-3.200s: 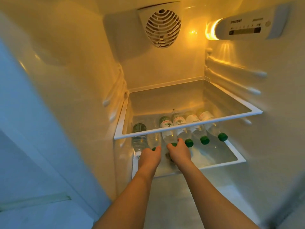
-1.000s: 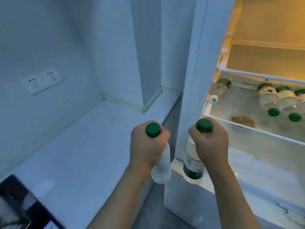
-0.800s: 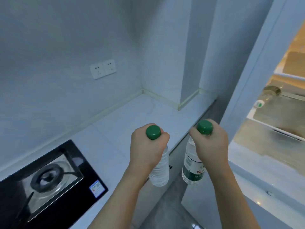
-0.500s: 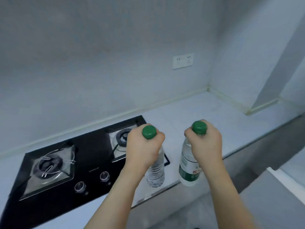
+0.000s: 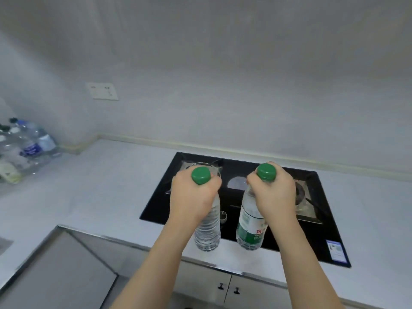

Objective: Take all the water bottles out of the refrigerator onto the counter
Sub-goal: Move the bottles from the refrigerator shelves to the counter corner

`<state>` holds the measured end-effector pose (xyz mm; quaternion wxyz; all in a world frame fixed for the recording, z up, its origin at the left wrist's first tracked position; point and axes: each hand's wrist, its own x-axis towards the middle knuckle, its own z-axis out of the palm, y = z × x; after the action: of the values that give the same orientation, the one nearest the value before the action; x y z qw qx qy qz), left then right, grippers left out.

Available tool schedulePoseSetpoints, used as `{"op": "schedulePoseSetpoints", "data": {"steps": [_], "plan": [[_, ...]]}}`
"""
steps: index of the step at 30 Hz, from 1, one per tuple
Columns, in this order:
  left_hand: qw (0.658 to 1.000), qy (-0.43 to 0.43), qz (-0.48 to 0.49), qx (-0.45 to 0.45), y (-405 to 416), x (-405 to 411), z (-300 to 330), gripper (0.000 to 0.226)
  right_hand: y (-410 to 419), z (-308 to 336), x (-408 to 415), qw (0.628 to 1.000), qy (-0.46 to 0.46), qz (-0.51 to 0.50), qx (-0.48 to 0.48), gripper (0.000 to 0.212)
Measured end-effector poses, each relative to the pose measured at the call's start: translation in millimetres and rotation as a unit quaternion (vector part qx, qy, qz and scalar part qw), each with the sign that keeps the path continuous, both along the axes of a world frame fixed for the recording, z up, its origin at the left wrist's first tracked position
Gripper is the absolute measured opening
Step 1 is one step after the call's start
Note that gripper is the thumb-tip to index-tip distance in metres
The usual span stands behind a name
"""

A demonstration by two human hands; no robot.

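While the left hand [image 5: 191, 195] and right hand [image 5: 275, 192] are each gripping 1 green-capped bottle by the neck, both bottles [image 5: 208, 228] [image 5: 250, 226] are hanging upright straight below the fists, with bare counter [image 5: 107, 186] lying off to the left hand's side.

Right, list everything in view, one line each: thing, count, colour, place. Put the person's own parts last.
held bottles: two, clear with green caps; the unlabelled one in the left hand, the green-labelled one in the right, both above the counter's front edge
counter: one, pale grey, along the wall
gas hob: one, black, set into the counter
bottle cluster: several, clear, count unclear, far left on the counter
wall socket: one, white, on the wall
cabinet doors: two, white with dark knobs, below the counter
left hand: grips its bottle's neck
right hand: grips its bottle's neck
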<state>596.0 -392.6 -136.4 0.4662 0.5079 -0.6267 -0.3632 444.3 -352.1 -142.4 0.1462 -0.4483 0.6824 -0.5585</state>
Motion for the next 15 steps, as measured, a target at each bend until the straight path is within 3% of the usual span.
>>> {"op": "schedulePoseSetpoints", "data": {"steps": [7,15], "plan": [[0.998,0.005,0.069,0.014,-39,67,-3,0.035,-66,-3,64,0.996,-0.011,0.085,-0.012,0.012],[0.994,-0.007,0.104,0.026,-113,134,-3,0.034,-151,0,125,0.994,-0.028,0.106,-0.011,0.013]]}}
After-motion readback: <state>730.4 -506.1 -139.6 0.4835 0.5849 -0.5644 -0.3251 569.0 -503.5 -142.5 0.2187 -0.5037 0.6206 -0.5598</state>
